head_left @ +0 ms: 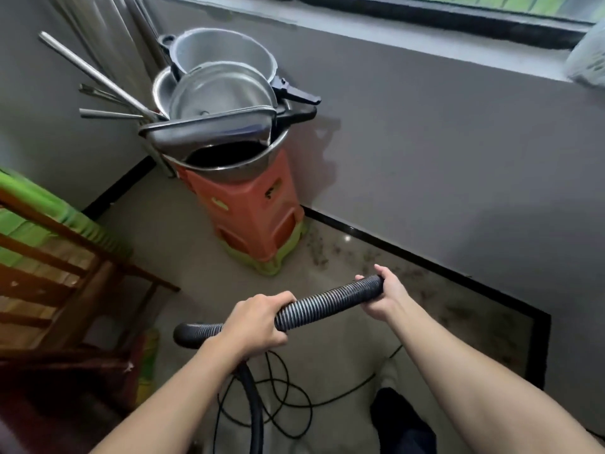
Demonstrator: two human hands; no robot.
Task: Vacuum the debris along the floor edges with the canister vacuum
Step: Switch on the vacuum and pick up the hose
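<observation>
A black ribbed vacuum hose runs across the middle of the view, held in the air above the floor. My left hand grips it near its bend, from which the hose drops down toward the bottom edge. My right hand is closed around its far end, which points toward the wall on the right. Dark debris lies scattered on the pale floor along the black skirting. The canister itself is out of view.
Stacked orange and green plastic stools stand in the corner, piled with metal pots and pans. A wooden frame with green fabric fills the left. A thin black power cable loops on the floor near my feet.
</observation>
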